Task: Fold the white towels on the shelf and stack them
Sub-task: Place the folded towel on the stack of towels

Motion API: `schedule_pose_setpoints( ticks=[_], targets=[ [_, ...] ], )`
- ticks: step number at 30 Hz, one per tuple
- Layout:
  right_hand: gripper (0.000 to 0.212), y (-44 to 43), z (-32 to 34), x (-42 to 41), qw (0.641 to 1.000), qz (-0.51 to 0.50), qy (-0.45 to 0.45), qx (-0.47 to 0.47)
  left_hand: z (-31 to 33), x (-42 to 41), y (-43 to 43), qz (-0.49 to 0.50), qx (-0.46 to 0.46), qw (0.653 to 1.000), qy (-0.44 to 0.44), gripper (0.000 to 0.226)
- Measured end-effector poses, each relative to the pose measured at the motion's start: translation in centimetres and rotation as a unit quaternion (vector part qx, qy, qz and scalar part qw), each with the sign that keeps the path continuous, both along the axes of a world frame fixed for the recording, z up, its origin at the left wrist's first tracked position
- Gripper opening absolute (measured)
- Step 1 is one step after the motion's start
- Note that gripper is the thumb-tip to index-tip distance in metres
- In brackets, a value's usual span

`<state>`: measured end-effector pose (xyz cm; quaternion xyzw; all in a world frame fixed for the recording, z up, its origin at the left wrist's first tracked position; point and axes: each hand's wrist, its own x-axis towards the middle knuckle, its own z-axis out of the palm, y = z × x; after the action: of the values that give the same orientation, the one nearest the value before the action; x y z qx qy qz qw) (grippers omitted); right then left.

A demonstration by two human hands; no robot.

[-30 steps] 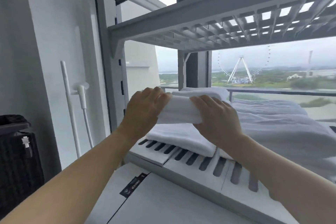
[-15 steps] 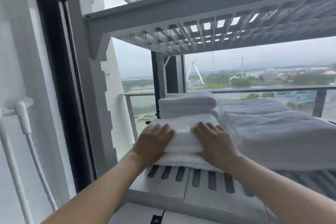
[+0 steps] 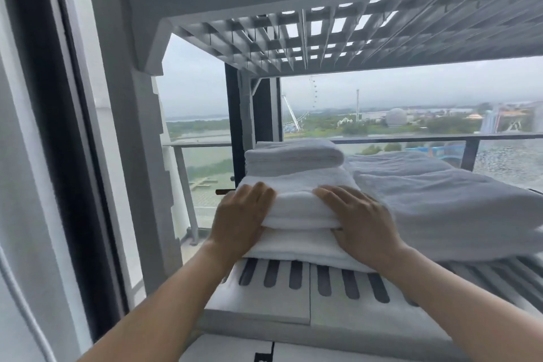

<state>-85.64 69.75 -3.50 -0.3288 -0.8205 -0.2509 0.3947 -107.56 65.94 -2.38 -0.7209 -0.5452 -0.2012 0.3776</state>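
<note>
Both our left hand and right hand lie flat, fingers straight and together, pressing the top towel beneath them onto a lower towel on the shelf. It looks soft, light, floppy: we'd grip both ends from underneath so the folds hold.

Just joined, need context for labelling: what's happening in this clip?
A person is stacking folded white towels on a slotted shelf. The left hand and right hand lie flat on the top towel, which sits on another folded towel. A second folded stack stands behind; unfolded towels lie to the right.
</note>
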Motion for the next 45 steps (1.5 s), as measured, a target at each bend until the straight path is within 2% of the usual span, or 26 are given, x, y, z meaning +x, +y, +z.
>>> schedule_pose_setpoints(
  ticks=[7, 11, 14, 19, 25, 29, 37, 42, 45],
  targets=[
    [0.071, 0.4, -2.0, 0.5, 1.0, -0.005, -0.025, -0.006, -1.7, -0.5, 0.2, -0.021, -0.043, 0.999, 0.002, 0.062],
    [0.065, 0.1, -0.9, 0.3, 1.0, -0.016, 0.014, 0.012, -0.4, -0.5, 0.4, -0.033, 0.019, 0.999, 0.007, 0.057],
    [0.066, -0.2, -0.6, -0.3, 0.999, -0.041, 0.017, 0.031, 0.0, -0.4, 0.7, -0.056, 0.057, 0.996, -0.031, 0.053],
    [0.067, 0.0, -1.5, -0.1, 0.996, -0.052, -0.069, -0.035, -1.5, -1.1, 1.2, 0.003, -0.103, 0.995, -0.015, 0.06],
    [0.081, -0.3, -1.2, 0.8, 0.984, -0.048, -0.139, -0.096, -1.9, -1.8, 0.3, -0.074, -0.093, 0.992, 0.032, 0.071],
    [0.084, 0.0, -1.2, 0.9, 0.98, -0.04, -0.159, -0.114, -2.5, -2.4, 0.4, -0.08, -0.093, 0.991, 0.058, 0.085],
    [0.069, 1.7, -0.1, 1.0, 0.977, 0.032, -0.094, -0.187, -1.1, -2.6, -0.7, -0.065, -0.153, 0.986, 0.016, 0.079],
    [0.068, 1.4, -0.4, 1.6, 0.972, 0.086, -0.059, -0.211, -0.5, -2.2, -2.5, -0.075, -0.132, 0.988, 0.016, 0.079],
    [0.072, 0.8, -0.6, 2.2, 0.974, 0.085, -0.066, -0.2, -0.7, -2.1, -2.9, -0.074, -0.106, 0.991, 0.025, 0.082]
  ],
)
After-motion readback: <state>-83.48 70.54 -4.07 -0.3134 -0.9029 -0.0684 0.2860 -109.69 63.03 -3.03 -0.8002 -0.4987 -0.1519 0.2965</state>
